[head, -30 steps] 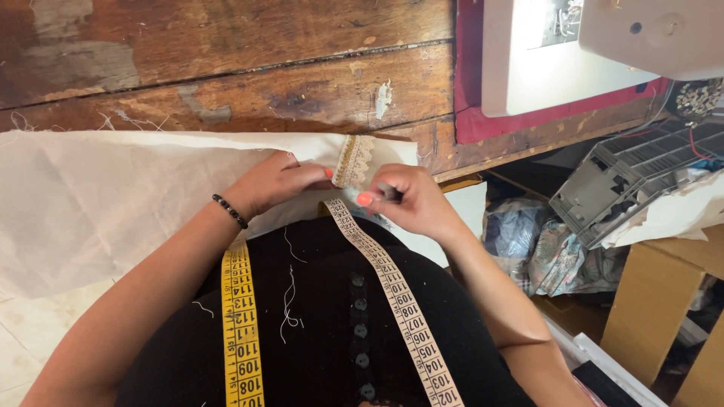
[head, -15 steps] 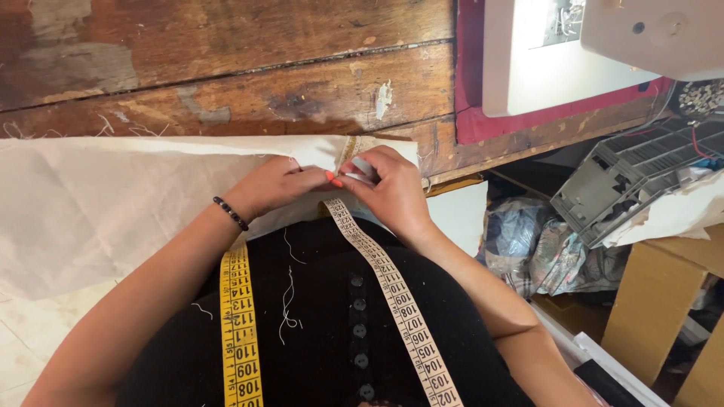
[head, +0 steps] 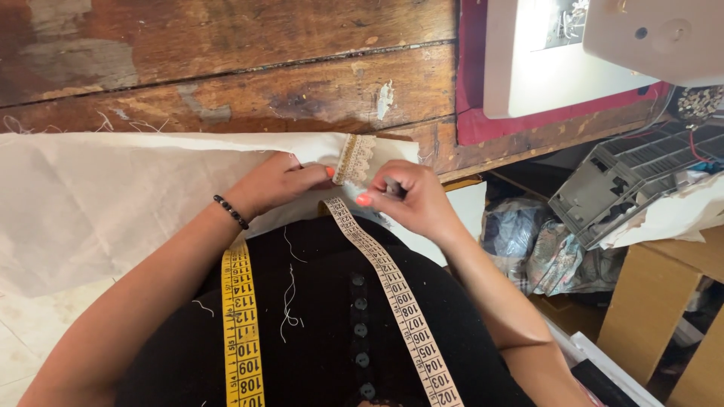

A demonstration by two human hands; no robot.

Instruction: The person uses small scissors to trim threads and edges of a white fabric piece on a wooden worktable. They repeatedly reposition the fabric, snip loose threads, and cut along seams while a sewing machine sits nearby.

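Both hands are used at the cloth point(head: 136, 203) edge: lace point(head: 354, 158) is pinched by the left hand point(head: 275, 185), while the right hand point(head: 407, 200), fingers pressed together, is best kept close so the trim is held flat.

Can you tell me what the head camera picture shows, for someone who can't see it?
Two hands, left hand and right hand, pinch a strip of lace trim on cream fabric at a worn wooden table.
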